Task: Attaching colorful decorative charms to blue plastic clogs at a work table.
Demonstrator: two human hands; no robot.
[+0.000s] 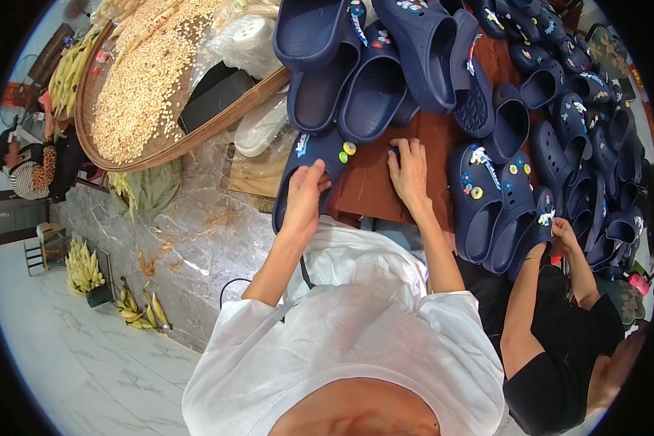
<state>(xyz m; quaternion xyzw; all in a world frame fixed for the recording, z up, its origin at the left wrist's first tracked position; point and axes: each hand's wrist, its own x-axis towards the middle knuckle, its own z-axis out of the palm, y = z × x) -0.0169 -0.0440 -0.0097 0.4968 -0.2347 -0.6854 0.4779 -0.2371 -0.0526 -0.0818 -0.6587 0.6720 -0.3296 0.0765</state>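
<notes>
In the head view, my left hand [307, 190] is clenched around the near edge of a navy clog [314, 161] just left of centre. Its toe points up the frame and it carries coloured charms [347, 150] on its top. The clog lies half on the brown cloth [367, 182] and half over the cloth's left edge, above the marble bench [196, 240].

My right hand [408, 173] rests palm down on the cloth at centre, fingers spread and curled toward a small dark piece at my fingertips. I cannot tell whether I am pinching it.

Between my two hands there is an open strip of bare cloth, the only free room near me. Above it a row of clogs [370, 73] closes off the upper centre. To the right, decorated clogs [487, 196] stand packed side by side just beside my right wrist, and more fill the whole upper right of the frame.

At lower right, another person's hand [564, 236] holds one clog [534, 231] at the bench edge.

In the upper left, a round woven tray [196, 134] of pale kernels overhangs the marble, its rim near the toe of my clog. White plastic pieces [261, 127] lie between the tray and the clog. The floor [73, 349] at lower left is open, with yellow corn cobs [83, 265] along the bench foot.
</notes>
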